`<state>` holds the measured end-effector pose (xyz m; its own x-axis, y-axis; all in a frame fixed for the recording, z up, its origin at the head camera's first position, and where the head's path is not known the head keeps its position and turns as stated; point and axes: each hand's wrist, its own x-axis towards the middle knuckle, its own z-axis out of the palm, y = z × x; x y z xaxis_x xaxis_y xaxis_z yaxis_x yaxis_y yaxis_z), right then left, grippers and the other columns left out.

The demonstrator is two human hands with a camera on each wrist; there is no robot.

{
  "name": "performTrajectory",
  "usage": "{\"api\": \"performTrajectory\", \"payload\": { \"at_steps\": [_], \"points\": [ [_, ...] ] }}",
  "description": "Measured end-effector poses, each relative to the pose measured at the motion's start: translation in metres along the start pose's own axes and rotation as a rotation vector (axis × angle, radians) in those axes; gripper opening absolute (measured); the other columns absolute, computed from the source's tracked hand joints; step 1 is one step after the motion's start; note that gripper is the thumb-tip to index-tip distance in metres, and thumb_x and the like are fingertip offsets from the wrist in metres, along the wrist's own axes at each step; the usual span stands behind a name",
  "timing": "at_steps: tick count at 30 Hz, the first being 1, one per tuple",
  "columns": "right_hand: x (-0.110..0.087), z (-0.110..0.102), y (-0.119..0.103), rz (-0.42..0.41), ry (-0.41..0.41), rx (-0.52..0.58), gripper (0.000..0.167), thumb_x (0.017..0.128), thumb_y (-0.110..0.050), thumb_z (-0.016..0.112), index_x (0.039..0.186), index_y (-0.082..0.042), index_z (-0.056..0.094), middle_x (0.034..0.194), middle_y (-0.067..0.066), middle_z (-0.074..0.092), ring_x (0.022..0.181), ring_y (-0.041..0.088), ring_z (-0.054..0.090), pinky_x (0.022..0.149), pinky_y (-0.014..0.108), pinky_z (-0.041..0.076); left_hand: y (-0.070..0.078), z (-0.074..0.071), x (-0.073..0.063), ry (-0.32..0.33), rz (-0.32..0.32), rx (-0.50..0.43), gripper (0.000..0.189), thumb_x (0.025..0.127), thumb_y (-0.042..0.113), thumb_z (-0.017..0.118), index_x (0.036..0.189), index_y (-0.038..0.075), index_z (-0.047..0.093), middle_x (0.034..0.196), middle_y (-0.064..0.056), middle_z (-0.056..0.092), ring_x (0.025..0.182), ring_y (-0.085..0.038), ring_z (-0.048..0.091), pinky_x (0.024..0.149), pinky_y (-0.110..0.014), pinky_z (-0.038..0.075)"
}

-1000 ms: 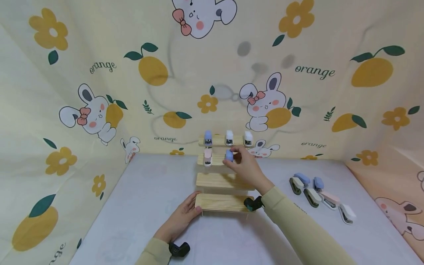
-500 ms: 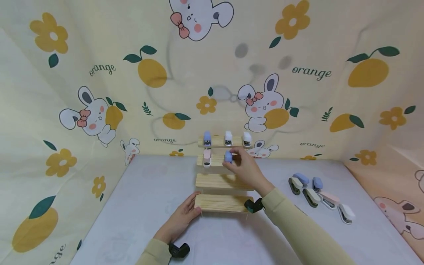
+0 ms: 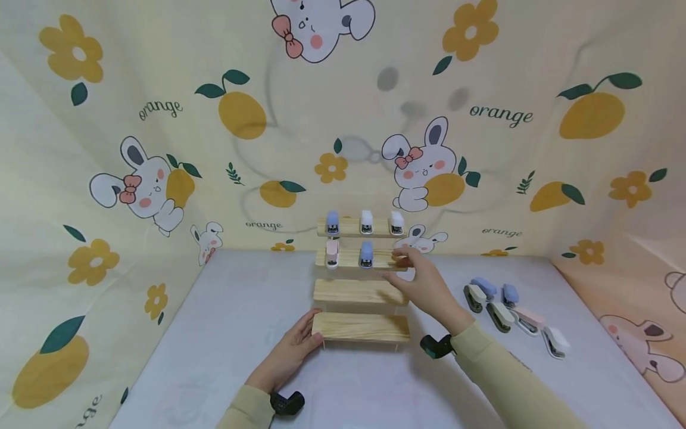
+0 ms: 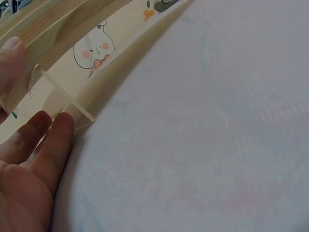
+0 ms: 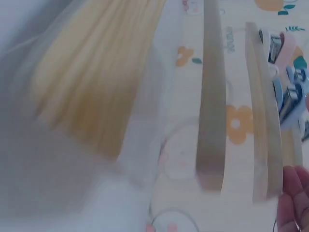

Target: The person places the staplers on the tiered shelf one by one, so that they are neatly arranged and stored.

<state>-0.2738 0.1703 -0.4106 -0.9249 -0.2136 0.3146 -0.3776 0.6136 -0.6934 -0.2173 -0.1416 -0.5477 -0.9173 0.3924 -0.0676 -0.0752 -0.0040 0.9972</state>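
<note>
A four-tier wooden display rack (image 3: pixel 360 328) stands on the table. My left hand (image 3: pixel 292 345) grips the left end of its lowest board; in the left wrist view my thumb lies on the wood and two fingers extend beside a clear support (image 4: pixel 63 92). My right hand (image 3: pixel 427 289) is at the right end of the second-highest board, holding nothing, thumb and fingers apart. Left of it on that board stand a blue mini stapler (image 3: pixel 367 254) and a pink mini stapler (image 3: pixel 332 253). The top board bears another blue stapler (image 3: pixel 333 222) and two white staplers (image 3: pixel 367 222).
On the table to the right lies a loose group of several more staplers, among them a blue one (image 3: pixel 510 294), a pink one (image 3: pixel 529 320) and a white one (image 3: pixel 556 342). A patterned cloth (image 3: pixel 300 155) hangs as a wall behind the rack.
My right hand has let go of the blue stapler, which now stands on the second-highest board, and has moved right to that board's end. My left hand stays at the rack.
</note>
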Motion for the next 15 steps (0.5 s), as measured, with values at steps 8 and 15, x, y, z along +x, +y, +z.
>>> {"api": "performTrajectory", "payload": {
  "at_steps": [8, 15],
  "points": [
    [-0.034, -0.032, 0.034, 0.083, 0.038, -0.085, 0.062, 0.086, -0.048, 0.071, 0.134, -0.014, 0.050, 0.121, 0.009, 0.058, 0.102, 0.029, 0.057, 0.084, 0.048, 0.051, 0.001, 0.002, 0.001, -0.005, 0.014, -0.013, 0.067, 0.096, 0.029, 0.060, 0.153, 0.022, 0.025, 0.156, -0.012, 0.026, 0.141, -0.022, 0.026, 0.114, -0.037, 0.024],
    [-0.064, -0.057, 0.073, 0.167, 0.065, -0.135, 0.069, 0.085, -0.054, 0.067, 0.134, -0.010, 0.049, 0.121, 0.015, 0.058, 0.106, 0.037, 0.056, 0.087, 0.055, 0.049, -0.001, 0.001, 0.001, 0.005, 0.009, -0.002, 0.068, 0.096, 0.029, 0.060, 0.154, 0.020, 0.024, 0.156, -0.014, 0.027, 0.141, -0.024, 0.027, 0.114, -0.038, 0.025]
  ]
}}
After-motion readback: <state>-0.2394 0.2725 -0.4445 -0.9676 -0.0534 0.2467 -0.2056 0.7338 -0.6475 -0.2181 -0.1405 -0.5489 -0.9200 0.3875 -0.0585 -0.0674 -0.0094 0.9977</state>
